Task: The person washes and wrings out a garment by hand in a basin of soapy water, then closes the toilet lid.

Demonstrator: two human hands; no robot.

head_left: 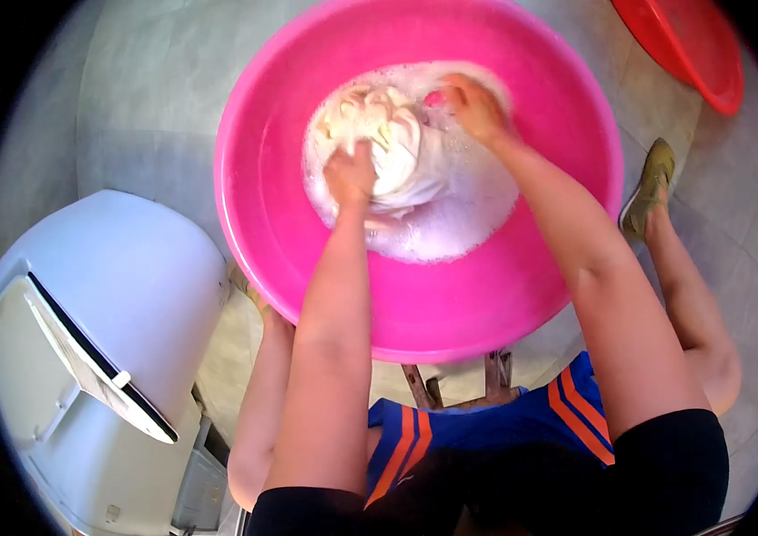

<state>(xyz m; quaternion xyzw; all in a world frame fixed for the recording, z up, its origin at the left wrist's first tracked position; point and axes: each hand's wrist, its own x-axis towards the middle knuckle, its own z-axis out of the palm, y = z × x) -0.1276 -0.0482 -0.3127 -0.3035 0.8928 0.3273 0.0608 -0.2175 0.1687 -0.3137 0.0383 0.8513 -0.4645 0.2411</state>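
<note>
A large pink basin (477,308) holds foamy, soapy water with a bunched white cloth (401,152) in it. My left hand (350,174) presses on the near left side of the cloth, its fingers partly sunk in the folds, so their grip is hard to make out. To the right of the cloth, my right hand (477,107) is over the suds with its fingers apart, near a small gap in the foam where pink shows. Nothing is visible in my right hand.
A white appliance (129,259) with a raised lid stands at the left. Part of a red basin (691,45) shows at the top right. My legs and shoes are on both sides of the pink basin, and wooden stool legs (416,386) are below its near rim.
</note>
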